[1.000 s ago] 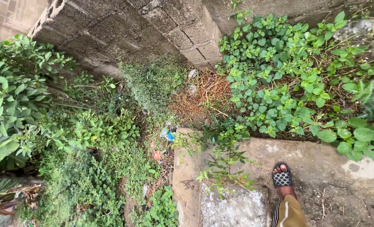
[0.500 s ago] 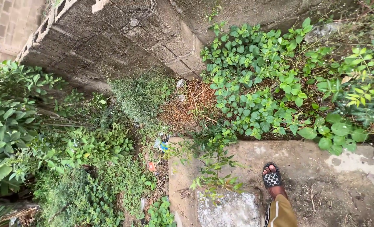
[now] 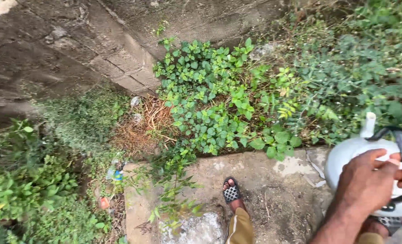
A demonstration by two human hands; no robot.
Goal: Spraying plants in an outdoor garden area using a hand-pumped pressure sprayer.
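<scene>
Gripping the white sprayer tank with my left hand, right hand unseen, I find the weeds untreated.

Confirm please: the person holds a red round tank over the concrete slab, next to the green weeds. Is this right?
Not quite: the tank is white, not red, with black straps. The head view shows it at the right edge, a hand laid on it, over the concrete slab, next to the green weeds.
</scene>
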